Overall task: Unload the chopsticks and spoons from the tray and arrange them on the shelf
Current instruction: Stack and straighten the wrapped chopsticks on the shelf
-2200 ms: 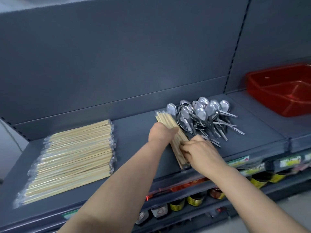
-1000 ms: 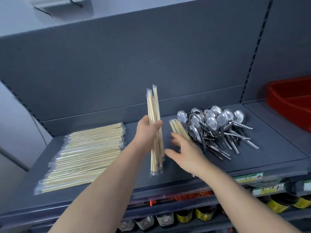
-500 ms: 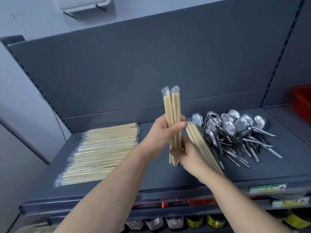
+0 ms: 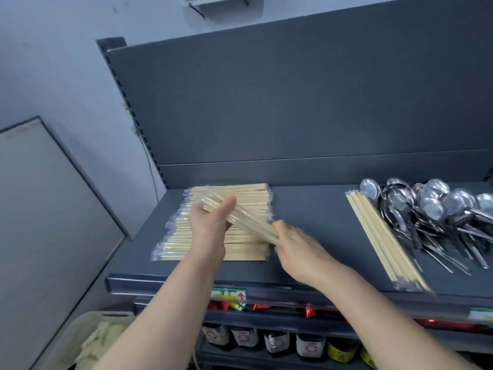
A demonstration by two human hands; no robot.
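A few wrapped chopstick pairs (image 4: 245,220) are held slanted just above the big stack of wrapped chopsticks (image 4: 250,196) at the left of the grey shelf (image 4: 314,209). My left hand (image 4: 210,222) grips their far end. My right hand (image 4: 298,247) holds their near end at the fingertips. Another small bundle of chopsticks (image 4: 384,236) lies on the shelf to the right, beside a pile of steel spoons (image 4: 437,209). The red tray is out of view.
The shelf's back panel (image 4: 293,102) rises behind. Jars and bottles (image 4: 277,340) fill lower shelves below the front edge. A pale bin (image 4: 88,340) stands at the lower left, and a white board (image 4: 48,209) leans on the wall.
Both hands carried the chopstick pairs left from beside the spoons to above the big stack and tilted them from upright to nearly flat. The view swung left, so the red tray left the frame.
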